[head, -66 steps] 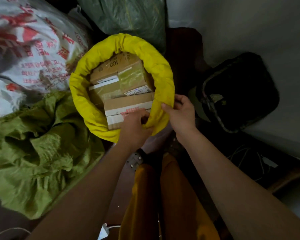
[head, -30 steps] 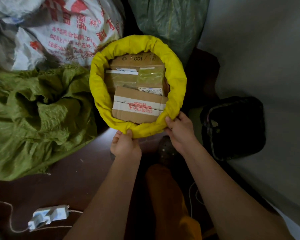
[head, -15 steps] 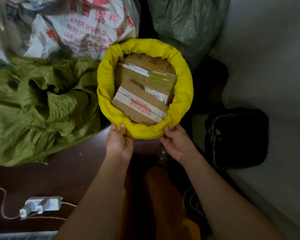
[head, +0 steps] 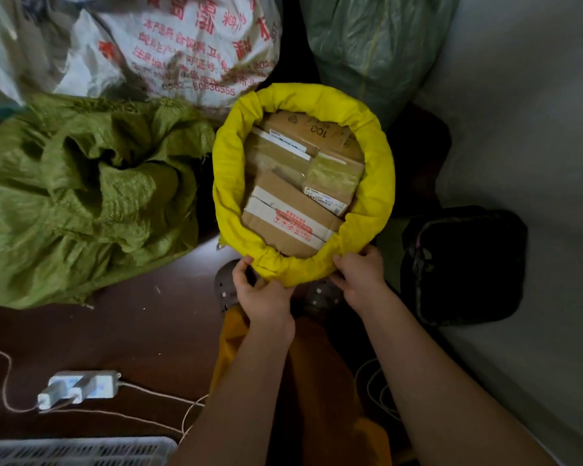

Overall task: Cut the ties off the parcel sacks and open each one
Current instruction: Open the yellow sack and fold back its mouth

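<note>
Yellow sack (head: 303,95) sits on the floor between the green sack (head: 81,196) and the wall, and both hands have slid down to its near rim. Left hand (head: 263,297) and right hand (head: 359,277) fingers grasp the rolled edge. Boxes (head: 290,216) showing, so this one's basically open.

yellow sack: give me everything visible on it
The yellow sack looks like thin, crinkled fabric or plastic. It stands upright on the dark floor, mouth open, its top rolled outward into a thick collar. Cardboard parcels fill it to near the rim. The left hand and right hand grip the collar's near edge, fingers curled under. Green sack lies beside it, left in view; a white printed sack is behind.
</note>
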